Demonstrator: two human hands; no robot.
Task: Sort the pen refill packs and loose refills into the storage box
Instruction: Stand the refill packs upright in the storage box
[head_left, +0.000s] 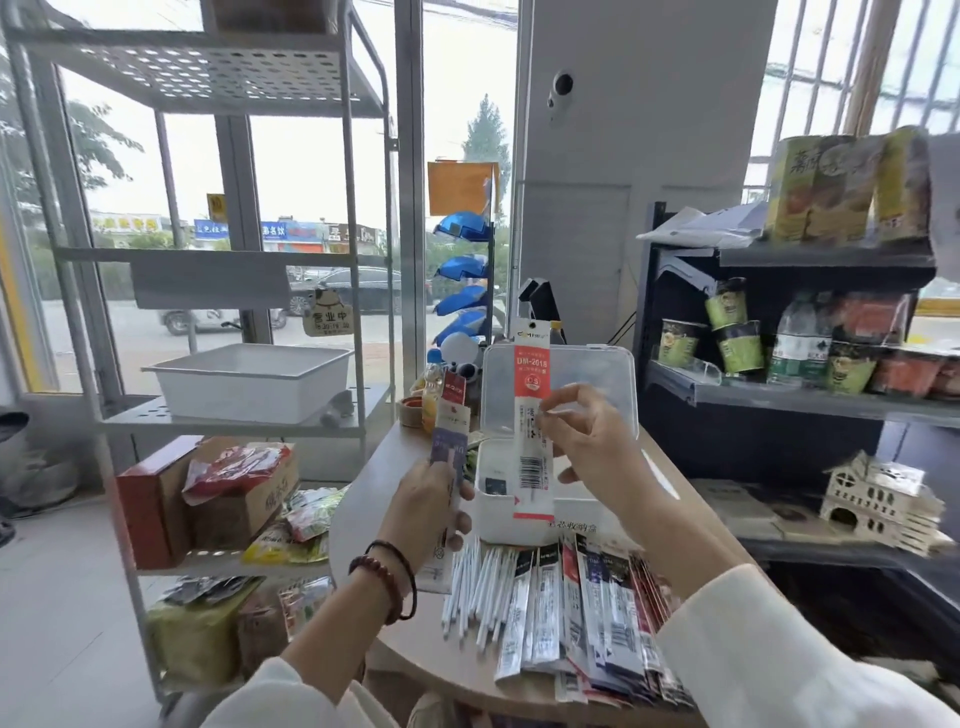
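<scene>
Red pack (531, 384) pinched in right grip (582, 431), bundle (451, 441) clutched in left grip (428, 512). Box (496, 522) slot possibly missed, so pack gets bent.

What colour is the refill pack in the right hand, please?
Refill pack: red and white; head view.

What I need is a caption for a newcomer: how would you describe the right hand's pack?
On the round table stands a white box, lid open. In front of it the right hand pinches one pack upright. It alone is orange-red and white, marked DM-2018; the packs in the left hand are purple and dark red; those on the table lie flat.
</scene>
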